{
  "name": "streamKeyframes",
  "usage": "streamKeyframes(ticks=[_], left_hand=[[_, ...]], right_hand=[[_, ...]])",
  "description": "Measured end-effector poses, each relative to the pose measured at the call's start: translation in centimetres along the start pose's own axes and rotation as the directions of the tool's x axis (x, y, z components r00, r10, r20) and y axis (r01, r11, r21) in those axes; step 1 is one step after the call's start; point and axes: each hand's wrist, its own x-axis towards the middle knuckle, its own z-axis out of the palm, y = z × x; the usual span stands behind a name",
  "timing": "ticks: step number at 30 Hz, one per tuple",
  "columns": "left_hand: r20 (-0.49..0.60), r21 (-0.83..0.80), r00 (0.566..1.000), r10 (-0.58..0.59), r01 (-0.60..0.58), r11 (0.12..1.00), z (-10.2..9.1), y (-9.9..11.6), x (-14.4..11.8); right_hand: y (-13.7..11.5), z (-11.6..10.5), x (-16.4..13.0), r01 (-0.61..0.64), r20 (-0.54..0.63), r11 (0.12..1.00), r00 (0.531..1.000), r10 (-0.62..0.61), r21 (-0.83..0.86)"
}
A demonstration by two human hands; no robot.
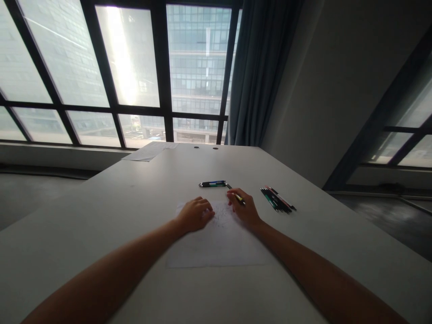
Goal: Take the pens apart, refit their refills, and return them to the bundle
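A sheet of white paper (216,249) lies on the table before me, with dark scribbled marks on its upper part. My left hand (195,214) rests on the paper's left side, palm down, its fingers loosely bent with nothing seen in them. On the upper right of the sheet, my right hand (245,208) is closed round a slim pen (240,199) with a dark and yellow barrel. One end of that pen reaches up and left past the fingers, close to a small group of pens (212,184) lying sideways beyond the paper.
Several more pens (276,200), black, green and reddish, lie side by side right of my right hand. Other papers (146,152) lie at the far left of the white table (111,202). Two round dark holes are near its far edge. Windows and a blue curtain (258,72) stand behind.
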Motion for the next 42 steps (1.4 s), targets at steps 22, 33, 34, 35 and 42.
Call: streamKeyframes(ticks=[22,33,34,35,42], left_hand=[[0.000,-0.009,1.000,0.004,-0.004,1.000,-0.04,0.07,0.06],[-0.003,-0.014,1.000,0.011,-0.011,1.000,0.06,-0.02,0.05],[-0.001,-0.013,1.000,0.008,-0.009,1.000,0.05,0.00,0.06],[0.000,-0.013,1.000,0.007,-0.007,1.000,0.04,0.01,0.06],[-0.011,-0.022,1.000,0.012,-0.012,1.000,0.07,-0.01,0.04]], right_hand=[[0.04,-0.14,-0.53,0.328,0.266,0.923,0.925,-0.271,-0.200],[-0.03,-0.16,-0.49,0.329,0.242,0.913,0.932,-0.271,-0.242],[0.00,-0.19,-0.48,0.321,0.235,0.915,0.935,-0.265,-0.246],[0.02,-0.22,-0.47,0.320,0.230,0.914,0.936,-0.266,-0.247],[-0.12,-0.26,-0.51,0.353,0.227,0.902,0.927,-0.299,-0.250]])
